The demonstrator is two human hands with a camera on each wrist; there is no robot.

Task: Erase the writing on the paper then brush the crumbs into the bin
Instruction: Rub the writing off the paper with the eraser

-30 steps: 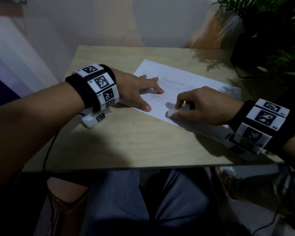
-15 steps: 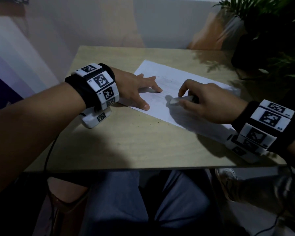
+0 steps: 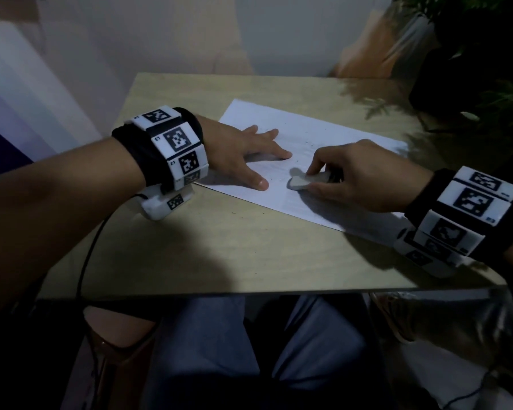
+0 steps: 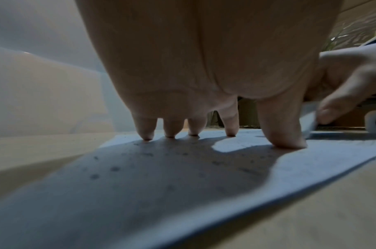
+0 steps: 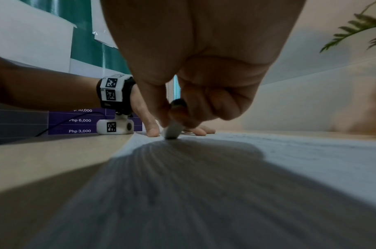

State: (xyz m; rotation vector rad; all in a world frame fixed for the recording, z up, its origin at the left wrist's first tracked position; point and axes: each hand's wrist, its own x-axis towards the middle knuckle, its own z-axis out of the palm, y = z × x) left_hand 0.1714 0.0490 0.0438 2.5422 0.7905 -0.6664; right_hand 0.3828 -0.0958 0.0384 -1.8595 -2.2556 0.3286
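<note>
Frame centre, right hand (image 3: 365,176) pinching white eraser (image 3: 304,181) on paper (image 3: 317,137), left hand (image 3: 243,152) fingers straight and splayed, pressing sheet's left part

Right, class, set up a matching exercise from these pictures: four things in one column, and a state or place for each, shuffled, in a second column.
Things:
1. left hand
2. right hand
3. eraser
4. paper

States or places:
A. lies flat on the wooden table
B. fingers spread, tips pressed on the sheet
C. pinched between thumb and fingers, its tip on the sheet
D. curled round a small white thing

Pairs: 1-B, 2-D, 3-C, 4-A
</note>
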